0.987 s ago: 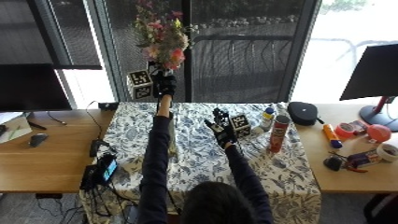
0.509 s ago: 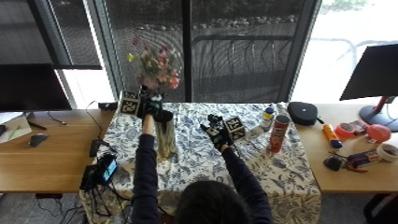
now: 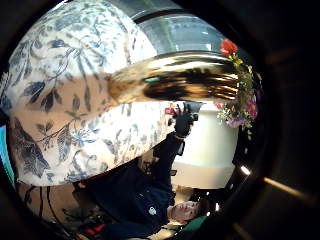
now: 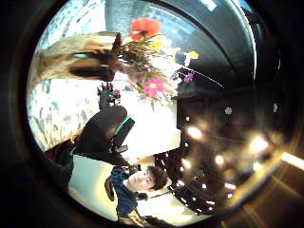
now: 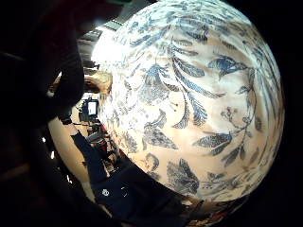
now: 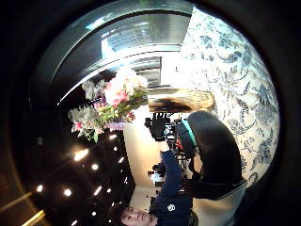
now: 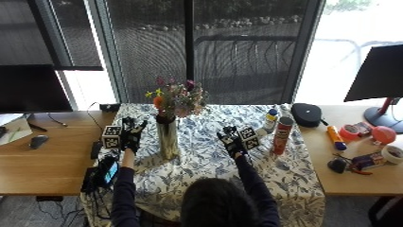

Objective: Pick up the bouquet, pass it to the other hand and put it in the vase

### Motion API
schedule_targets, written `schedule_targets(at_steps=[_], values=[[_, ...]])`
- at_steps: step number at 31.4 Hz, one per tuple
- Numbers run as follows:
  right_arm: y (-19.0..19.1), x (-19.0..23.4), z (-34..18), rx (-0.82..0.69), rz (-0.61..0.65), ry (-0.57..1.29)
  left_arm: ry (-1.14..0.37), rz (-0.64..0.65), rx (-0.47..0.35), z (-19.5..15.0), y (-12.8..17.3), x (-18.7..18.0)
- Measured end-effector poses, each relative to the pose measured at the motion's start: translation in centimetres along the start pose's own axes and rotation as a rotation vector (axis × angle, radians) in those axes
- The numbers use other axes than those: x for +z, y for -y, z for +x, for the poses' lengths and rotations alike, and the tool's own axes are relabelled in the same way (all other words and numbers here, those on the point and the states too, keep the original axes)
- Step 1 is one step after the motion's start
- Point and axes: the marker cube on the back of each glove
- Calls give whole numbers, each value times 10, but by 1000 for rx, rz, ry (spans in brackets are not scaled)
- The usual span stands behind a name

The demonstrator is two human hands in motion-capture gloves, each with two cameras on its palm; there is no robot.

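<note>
Neither grip holds anything, the left hand (image 7: 131, 135) open-fingered just beside the gold vase (image 7: 167, 138) and the right hand (image 7: 233, 141) spread well apart over the floral-clothed bench (image 7: 207, 163), so with the bouquet (image 7: 176, 100) standing in the vase the task looks done.

Dark navy long sleeves (image 7: 123, 189), black gloves on left hand (image 7: 131, 135) and right hand (image 7: 232, 141)

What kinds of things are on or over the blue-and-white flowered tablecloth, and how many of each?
Tall golden metal vase: 1
Mixed flower bouquet, standing in it: 1
Red cylindrical can: 1
Small blue-capped bottle: 1
Black-gloved hands, left hand and right hand: 2
Total: 6
</note>
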Motion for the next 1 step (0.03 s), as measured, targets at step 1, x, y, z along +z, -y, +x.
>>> schedule_targets(at_steps=[1], values=[[3,-1,7,-6,8,-6,0,-1,0,0,0,0]])
